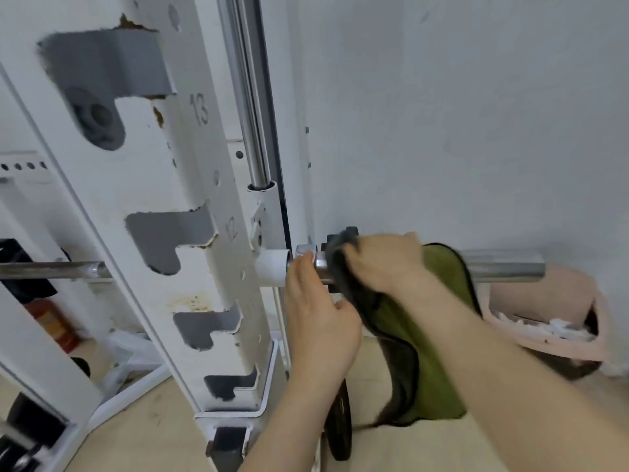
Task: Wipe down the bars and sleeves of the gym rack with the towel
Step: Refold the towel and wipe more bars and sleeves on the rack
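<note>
A white gym rack upright with numbered notches stands at the left. A chrome bar sleeve sticks out to the right of it, low near the wall. A green towel with dark edging drapes over the sleeve and hangs down. My right hand presses the towel's dark end onto the sleeve near its collar. My left hand grips the bar just right of the white bushing. The thin bar shaft continues to the left behind the upright.
A vertical chrome guide rod runs up beside the upright. A pink bin with white scraps sits under the sleeve's end by the wall. A black weight plate stands on the floor below my hands. A red canister sits at the far left.
</note>
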The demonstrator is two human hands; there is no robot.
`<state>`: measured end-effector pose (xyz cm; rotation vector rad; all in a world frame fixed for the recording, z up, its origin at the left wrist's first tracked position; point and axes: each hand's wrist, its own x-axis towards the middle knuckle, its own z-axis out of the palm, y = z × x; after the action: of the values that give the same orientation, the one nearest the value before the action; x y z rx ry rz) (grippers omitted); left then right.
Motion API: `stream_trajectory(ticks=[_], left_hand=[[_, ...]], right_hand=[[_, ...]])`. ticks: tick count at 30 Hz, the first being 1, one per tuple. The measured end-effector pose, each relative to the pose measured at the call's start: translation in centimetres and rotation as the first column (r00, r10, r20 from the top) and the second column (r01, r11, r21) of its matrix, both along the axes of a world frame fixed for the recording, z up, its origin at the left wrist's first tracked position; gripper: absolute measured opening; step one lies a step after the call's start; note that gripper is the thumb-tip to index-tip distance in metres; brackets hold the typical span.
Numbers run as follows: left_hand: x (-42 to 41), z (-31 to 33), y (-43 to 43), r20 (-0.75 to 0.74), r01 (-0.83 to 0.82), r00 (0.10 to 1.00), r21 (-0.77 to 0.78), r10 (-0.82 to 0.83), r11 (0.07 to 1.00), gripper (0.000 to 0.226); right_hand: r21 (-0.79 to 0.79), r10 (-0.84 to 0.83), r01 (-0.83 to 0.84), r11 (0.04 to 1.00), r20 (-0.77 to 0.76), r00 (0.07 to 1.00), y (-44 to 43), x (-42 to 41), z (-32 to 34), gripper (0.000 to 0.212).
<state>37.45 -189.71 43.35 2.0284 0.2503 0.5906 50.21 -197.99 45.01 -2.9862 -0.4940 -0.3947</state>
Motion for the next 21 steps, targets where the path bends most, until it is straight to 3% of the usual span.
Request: stream_trajectory(ticks=[3,7,12,15,18,21], left_hand=[[1.9,0.1,0.6,0.021,-0.096,0.995,0.140,0.094,0.985,0.060],[4.0,-0.2,0.1,-0.054,-0.087,0.992,0.345,0.113,0.935,0.070],[4.4,-0.4,0.3,-0.111,-0.049,0.984,0.586,0.140,0.809,0.073],[4.2,-0.5,0.8,-0.138,-0.002,0.982,0.666,0.126,0.746,0.079],[4.0,-0.8,0.9,-0.128,0.020,0.986,0.735,0.110,0.678,0.078],[3.7,-1.2,2.1,-0.145,-0.003,0.978,0.705,0.148,0.709,0.080]], right_hand=[[0.213,0.092,-0.102,0.972,0.055,0.994,5.0,-1.0,-0.9,0.034],[0.137,0.140,-0.172,0.975,0.217,0.966,0.2,-0.7,-1.8,0.038],[0.151,-0.169,0.138,0.979,0.217,0.961,-11.1,1.0,-1.8,0.036],[0.183,-0.321,0.289,0.940,0.180,0.930,-11.4,1.3,-1.6,0.046],[0.146,-0.211,0.183,0.972,0.206,0.956,-3.3,0.8,-2.0,0.051],[0.146,0.006,-0.036,0.989,0.198,0.980,2.9,-0.5,-2.1,0.042]])
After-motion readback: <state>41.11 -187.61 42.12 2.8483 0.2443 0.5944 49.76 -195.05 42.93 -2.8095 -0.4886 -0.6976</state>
